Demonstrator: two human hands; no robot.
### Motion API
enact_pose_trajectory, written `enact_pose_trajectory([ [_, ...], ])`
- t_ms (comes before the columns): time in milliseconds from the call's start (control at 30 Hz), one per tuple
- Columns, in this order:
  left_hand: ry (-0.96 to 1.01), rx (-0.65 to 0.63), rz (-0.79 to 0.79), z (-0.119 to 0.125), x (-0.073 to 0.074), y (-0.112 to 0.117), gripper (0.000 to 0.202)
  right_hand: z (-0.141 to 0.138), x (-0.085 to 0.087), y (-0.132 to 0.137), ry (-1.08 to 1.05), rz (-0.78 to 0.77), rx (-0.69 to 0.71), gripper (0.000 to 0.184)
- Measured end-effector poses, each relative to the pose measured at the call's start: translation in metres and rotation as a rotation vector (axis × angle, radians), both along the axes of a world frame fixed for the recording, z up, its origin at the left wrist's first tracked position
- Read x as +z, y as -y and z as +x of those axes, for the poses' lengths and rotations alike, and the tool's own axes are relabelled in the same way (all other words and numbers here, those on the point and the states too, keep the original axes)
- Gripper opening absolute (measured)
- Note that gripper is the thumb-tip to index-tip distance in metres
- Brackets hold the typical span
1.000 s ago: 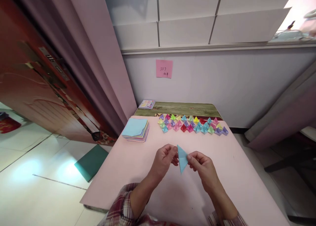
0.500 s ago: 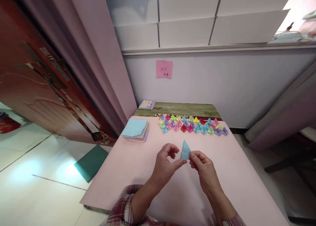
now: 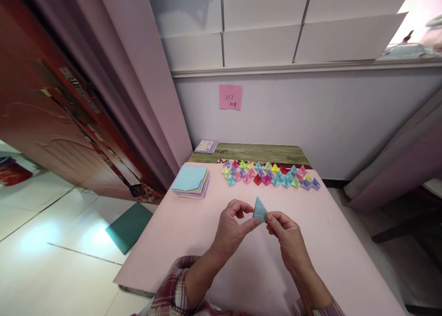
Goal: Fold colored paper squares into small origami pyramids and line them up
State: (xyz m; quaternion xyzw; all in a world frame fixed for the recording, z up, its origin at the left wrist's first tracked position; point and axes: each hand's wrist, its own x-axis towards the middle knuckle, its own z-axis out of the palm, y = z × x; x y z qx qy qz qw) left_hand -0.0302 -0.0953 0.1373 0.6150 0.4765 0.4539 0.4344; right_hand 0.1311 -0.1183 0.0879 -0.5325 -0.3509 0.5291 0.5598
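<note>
A light-blue sheet of paper folded into a small triangle [image 3: 259,210] is held up above the pink table surface, point upward. My right hand [image 3: 283,233] pinches its lower right corner between thumb and fingers. My left hand [image 3: 233,226] has its thumb at the lower left of the paper and its index finger against the left edge. Beyond the hands stand rows of small folded paper pieces [image 3: 265,180] in many colours. On the left lies a stack of square coloured paper [image 3: 190,178], light blue on top.
A small printed pad [image 3: 206,146] sits at the table's far left corner. A pink note [image 3: 230,97] is stuck on the wall. On the floor at left lies a dark green board [image 3: 129,227], near a red door [image 3: 69,136].
My left index finger has closed in to the paper's left edge, where a gap was before. The right hand keeps its pinch, and the triangle has barely moved.
</note>
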Motion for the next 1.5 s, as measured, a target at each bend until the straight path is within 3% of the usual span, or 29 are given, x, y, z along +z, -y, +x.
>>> enact_pose_trajectory([
  [100,0.069,-0.001,-0.069,0.001,-0.004,-0.001,0.024,0.0,-0.001,0.0,0.035,0.02,-0.007,0.031],
  [267,0.31,-0.085,-0.336,0.004,-0.014,-0.003,0.032,-0.001,0.0,0.001,0.111,0.048,-0.024,0.03],
  [467,0.259,-0.118,-0.334,0.006,-0.016,-0.002,0.03,-0.009,0.008,0.008,0.315,0.174,-0.116,0.028],
  [567,0.326,-0.174,-0.41,0.005,-0.015,-0.002,0.032,-0.011,0.012,0.011,0.422,0.287,-0.155,0.023],
  [700,0.428,-0.294,-0.539,-0.001,-0.014,-0.004,0.032,-0.01,0.019,0.013,0.378,0.369,-0.055,0.021],
  [833,0.408,-0.419,-0.634,-0.011,-0.01,-0.007,0.031,-0.007,0.022,0.011,0.084,0.214,0.103,0.035],
  [933,0.386,-0.493,-0.665,-0.015,-0.007,-0.009,0.033,-0.007,0.022,0.008,-0.11,0.057,0.231,0.032],
  [1133,0.361,-0.52,-0.696,-0.017,-0.003,-0.009,0.034,-0.007,0.025,0.008,-0.293,-0.1,0.363,0.042],
  [1367,0.378,-0.527,-0.757,-0.018,-0.004,-0.011,0.034,0.002,0.019,0.005,-0.45,-0.265,0.393,0.038],
  [1500,0.402,-0.56,-0.767,-0.018,-0.005,-0.011,0.037,0.004,0.018,0.004,-0.507,-0.284,0.376,0.036],
])
